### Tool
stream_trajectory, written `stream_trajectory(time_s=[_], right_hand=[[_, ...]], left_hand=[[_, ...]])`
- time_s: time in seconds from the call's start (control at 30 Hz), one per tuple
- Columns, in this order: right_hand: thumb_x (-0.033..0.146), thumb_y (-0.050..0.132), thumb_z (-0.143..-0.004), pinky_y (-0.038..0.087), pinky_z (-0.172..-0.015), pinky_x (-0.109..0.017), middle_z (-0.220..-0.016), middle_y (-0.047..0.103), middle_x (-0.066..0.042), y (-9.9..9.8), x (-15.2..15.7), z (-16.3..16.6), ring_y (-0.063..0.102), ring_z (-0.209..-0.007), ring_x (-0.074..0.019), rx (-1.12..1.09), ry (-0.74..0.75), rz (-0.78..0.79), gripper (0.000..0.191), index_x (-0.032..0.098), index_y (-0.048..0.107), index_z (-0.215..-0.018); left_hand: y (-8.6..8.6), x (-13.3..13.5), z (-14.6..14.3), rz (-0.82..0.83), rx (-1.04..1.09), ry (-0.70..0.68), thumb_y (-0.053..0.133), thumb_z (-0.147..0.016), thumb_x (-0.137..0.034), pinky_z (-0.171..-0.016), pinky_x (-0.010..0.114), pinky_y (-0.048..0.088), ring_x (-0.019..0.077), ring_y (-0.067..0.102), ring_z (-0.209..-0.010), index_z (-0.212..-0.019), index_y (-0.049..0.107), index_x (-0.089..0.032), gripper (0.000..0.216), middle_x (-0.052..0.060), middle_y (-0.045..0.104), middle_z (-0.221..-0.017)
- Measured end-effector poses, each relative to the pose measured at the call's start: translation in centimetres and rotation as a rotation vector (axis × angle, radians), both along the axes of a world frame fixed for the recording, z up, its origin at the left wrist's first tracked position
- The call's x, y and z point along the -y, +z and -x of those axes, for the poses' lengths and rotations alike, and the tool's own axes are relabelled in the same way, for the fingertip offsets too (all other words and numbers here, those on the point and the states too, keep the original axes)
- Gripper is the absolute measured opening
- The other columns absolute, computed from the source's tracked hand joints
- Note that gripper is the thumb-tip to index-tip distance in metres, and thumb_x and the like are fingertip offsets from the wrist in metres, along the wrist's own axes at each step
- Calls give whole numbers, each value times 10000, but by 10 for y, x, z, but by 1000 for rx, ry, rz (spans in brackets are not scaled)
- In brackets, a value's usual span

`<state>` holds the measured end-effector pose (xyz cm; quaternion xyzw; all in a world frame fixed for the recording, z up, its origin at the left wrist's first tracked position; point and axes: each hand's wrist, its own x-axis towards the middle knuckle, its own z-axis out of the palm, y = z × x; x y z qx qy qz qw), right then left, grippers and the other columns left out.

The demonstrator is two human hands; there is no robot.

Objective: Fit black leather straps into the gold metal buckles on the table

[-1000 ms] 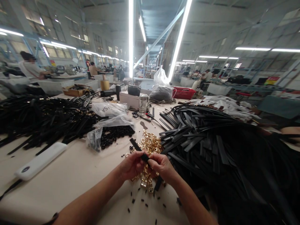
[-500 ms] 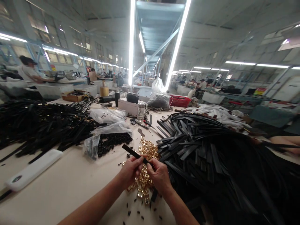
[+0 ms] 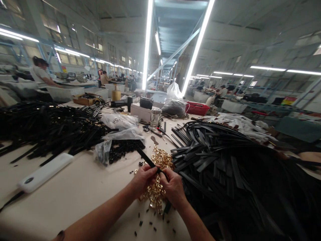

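Note:
A black strap [image 3: 146, 158] is held between my two hands, its free end pointing up and to the left. My left hand [image 3: 145, 177] pinches it between thumb and fingers. Close beside it, my right hand [image 3: 173, 185] grips the same strap nearer its other end, which the fingers hide. Below and behind both hands lies a pile of gold metal buckles [image 3: 162, 158]. To the right spreads a large heap of black straps [image 3: 208, 150]. Small black bits [image 3: 150, 223] are scattered on the table in front of me.
Left of the buckles, a plastic bag [image 3: 104, 152] spills small black parts [image 3: 125, 147]. A white device with a cord [image 3: 46, 172] lies at left, before another strap heap [image 3: 50, 130]. Farther back stand a glass jar [image 3: 155, 117] and a red basket [image 3: 198, 108]. Another person's arm [image 3: 311, 156] shows at right.
The view has turned slightly left, so things appear shifted to the right. Both hands still hold the black strap in nearly the same place over the buckles.

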<state>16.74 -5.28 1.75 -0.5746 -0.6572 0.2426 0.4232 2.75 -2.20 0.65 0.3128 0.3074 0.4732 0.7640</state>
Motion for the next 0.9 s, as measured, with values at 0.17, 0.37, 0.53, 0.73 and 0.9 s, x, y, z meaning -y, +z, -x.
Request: stream_trajectory(time_s=[0.17, 0.37, 0.53, 0.73, 0.9], right_hand=[[375, 476, -872, 378, -517, -211, -589, 553, 11, -3, 1, -2, 483, -535, -119, -63, 52, 15, 272, 177, 600, -734], [441, 472, -893, 408, -502, -223, -611, 582, -13, -4, 1, -5, 516, -534, -143, -78, 134, -13, 322, 176, 632, -805], [458, 484, -888, 431, -498, -235, -593, 602, -18, -10, -4, -9, 554, -538, -169, -59, 171, -26, 339, 174, 661, -942], [477, 487, -884, 455, -525, -240, -627, 628, -25, -19, -6, -14, 598, -598, -189, -58, 181, -1, 360, 176, 671, -953], [489, 497, -876, 495, -589, -252, -703, 665, -37, -22, -9, -17, 633, -668, -206, -90, 193, 45, 368, 180, 661, -990]], left_hand=[[-3, -3, 0, -10, -10, 5, 836, -582, -296, -446, 153, 338, 28, 454, -456, -883, 720, -125, 365, 5, 632, -643], [-8, -4, -2, -32, -13, -7, 845, -553, -323, -477, 187, 329, 51, 460, -470, -857, 727, -110, 390, 33, 644, -657], [-11, -7, -2, -104, -151, -19, 800, -607, -381, -475, 207, 308, 64, 447, -470, -878, 741, -108, 389, 39, 641, -646], [-9, -10, 3, -192, -224, 5, 803, -592, -373, -529, 225, 356, 91, 490, -530, -847, 752, -120, 363, 46, 664, -682], [-12, -11, 0, -209, -231, -1, 803, -585, -382, -532, 230, 359, 106, 513, -546, -842, 751, -111, 377, 61, 676, -700]])
